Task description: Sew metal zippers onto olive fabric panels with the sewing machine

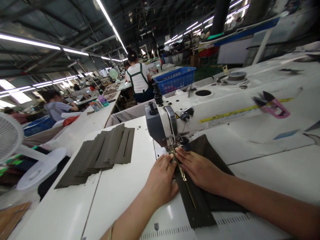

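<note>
My left hand (161, 178) rests at the left edge of a dark olive panel (200, 213), fingertips close to the sewing machine's presser foot (172, 146). A gold-toothed zipper (185, 180) runs down the panel from beneath the foot. On the other side of the zipper my right hand (200, 168) lies flat, its fingers stretched towards the foot. Both hands press down on the work and neither is wrapped round it. Another dark olive piece (207, 150) spreads under and behind my right hand. The needle point is too small to make out.
Left of the white sewing machine (220, 103) lies a fanned stack of dark olive panels (100, 153). Pink-handled snips (276, 110) sit on the machine arm. A white fan (37, 173) stands at far left. A blue basket (175, 80) and other people are beyond.
</note>
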The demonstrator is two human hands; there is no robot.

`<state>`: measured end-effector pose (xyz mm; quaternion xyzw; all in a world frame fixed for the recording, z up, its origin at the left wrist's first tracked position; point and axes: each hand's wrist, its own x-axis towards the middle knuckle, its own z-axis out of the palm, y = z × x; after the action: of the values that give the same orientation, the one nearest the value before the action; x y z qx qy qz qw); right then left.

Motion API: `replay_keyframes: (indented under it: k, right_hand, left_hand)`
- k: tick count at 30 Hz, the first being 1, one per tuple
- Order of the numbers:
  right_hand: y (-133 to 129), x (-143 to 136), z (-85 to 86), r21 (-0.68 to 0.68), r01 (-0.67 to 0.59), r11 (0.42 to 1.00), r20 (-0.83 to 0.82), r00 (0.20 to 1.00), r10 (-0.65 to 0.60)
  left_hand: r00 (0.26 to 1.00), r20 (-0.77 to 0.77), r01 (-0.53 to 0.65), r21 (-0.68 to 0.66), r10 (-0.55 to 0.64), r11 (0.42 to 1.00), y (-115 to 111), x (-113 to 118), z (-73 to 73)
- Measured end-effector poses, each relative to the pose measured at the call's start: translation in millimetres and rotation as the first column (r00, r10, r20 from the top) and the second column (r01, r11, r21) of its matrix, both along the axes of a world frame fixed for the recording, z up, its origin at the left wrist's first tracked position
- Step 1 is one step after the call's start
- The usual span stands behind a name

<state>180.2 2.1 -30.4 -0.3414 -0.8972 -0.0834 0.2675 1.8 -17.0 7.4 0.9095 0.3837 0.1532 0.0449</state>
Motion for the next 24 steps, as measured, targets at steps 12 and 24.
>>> replay_keyframes:
  k: [12,24]
  right_hand:
    - [-12.9,2.2,16.6,-0.284,-0.044,0.958,-0.175,0.985,-0.006]
    - [-15.4,-0.4,-9.7,-0.054,0.065,0.996,-0.08,0.994,-0.069]
  left_hand:
    - [0.997,0.072,-0.022,0.097,0.015,0.995,-8.4,-2.8,-11.3]
    - [0.996,0.084,-0.048,0.175,0.034,0.983,-13.3,0.0,-16.6]
